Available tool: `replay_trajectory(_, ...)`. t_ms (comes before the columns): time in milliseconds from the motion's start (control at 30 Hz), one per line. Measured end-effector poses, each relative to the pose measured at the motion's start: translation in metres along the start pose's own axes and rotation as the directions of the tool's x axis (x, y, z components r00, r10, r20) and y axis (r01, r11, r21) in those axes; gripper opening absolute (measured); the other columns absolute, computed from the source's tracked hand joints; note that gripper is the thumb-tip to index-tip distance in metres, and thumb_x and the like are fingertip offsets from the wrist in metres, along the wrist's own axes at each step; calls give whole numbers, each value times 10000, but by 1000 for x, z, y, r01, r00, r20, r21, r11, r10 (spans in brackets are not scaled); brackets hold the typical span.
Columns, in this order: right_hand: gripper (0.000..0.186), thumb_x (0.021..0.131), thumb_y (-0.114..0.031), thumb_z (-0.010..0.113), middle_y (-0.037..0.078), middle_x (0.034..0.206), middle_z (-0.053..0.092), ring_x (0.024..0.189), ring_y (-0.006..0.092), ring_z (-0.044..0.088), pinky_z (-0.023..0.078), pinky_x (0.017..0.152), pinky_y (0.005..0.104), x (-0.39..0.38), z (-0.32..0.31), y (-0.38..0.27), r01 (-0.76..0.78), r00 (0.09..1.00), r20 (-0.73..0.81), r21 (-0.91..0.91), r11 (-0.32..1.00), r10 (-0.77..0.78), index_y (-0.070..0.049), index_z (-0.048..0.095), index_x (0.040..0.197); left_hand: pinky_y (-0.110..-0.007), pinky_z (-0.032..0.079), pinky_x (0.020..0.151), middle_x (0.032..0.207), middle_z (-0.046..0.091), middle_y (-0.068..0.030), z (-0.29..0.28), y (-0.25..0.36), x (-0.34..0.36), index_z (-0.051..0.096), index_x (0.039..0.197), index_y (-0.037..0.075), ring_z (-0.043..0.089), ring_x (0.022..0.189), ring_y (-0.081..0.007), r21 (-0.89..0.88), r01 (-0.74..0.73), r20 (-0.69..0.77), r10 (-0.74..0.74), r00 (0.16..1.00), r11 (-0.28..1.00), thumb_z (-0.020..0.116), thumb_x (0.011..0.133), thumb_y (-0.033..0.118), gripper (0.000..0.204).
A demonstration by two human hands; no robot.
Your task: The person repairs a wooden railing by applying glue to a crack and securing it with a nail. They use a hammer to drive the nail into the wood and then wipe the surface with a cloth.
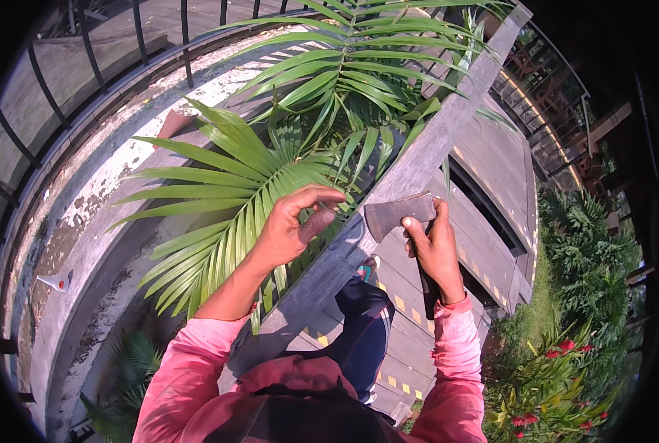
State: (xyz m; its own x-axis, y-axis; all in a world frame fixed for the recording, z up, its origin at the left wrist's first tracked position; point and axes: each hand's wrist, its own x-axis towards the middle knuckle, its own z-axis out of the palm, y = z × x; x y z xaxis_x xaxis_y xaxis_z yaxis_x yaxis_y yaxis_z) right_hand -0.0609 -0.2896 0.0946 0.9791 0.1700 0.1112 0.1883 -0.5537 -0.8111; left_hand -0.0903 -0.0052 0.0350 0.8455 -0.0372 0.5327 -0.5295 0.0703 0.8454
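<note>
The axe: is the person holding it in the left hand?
No, the right hand grips the axe near its head, while the left hand is open and empty.

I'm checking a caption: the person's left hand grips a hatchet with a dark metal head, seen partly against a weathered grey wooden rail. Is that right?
Not quite: the head view shows the bare right hand gripping the dark metal-headed hatchet; the bare left hand holds nothing. The hatchet is indeed seen partly against the weathered grey wooden rail.
</note>
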Motion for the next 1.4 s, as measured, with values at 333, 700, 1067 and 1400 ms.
replay_trajectory(333,557,989,-255,752,71,602,633,479,181,627,473,464,334,22,8,-13,-6,1000,6,-149,989,7,46,413,1312,-571,217,1264,1715,255,-176,90,-68,134,576,1507,230,201,1558,-477,271,-282,460,133,878,920,548,1044,549,563)
replay_trajectory(700,548,996,-248,741,79,627,650,479,176,639,470,450,312,22,13,5,-58,998,-32,-100,993,55,40,401,1315,-777,39,1208,1723,301,-10,98,-78,137,696,1272,174,-64,1609,-441,301,-316,590,84,803,900,500,1055,561,485)
replay_trajectory(1067,484,1020,-268,709,94,624,653,497,190,656,492,466,327,10,27,-2,-52,999,-25,-182,982,48,10,409,1278,-792,55,1200,1750,216,-22,89,-74,124,701,1257,158,-93,1600,-464,395,-352,592,58,804,849,488,1048,580,517)
replay_trajectory(1400,433,1008,-176,717,108,944,710,733,136,673,529,654,294,-19,12,-5,21,999,23,460,888,-35,-28,431,1297,-490,235,1260,1672,334,-233,44,8,41,396,1595,21,305,1558,-388,243,-21,63,6,998,970,433,1071,591,776)
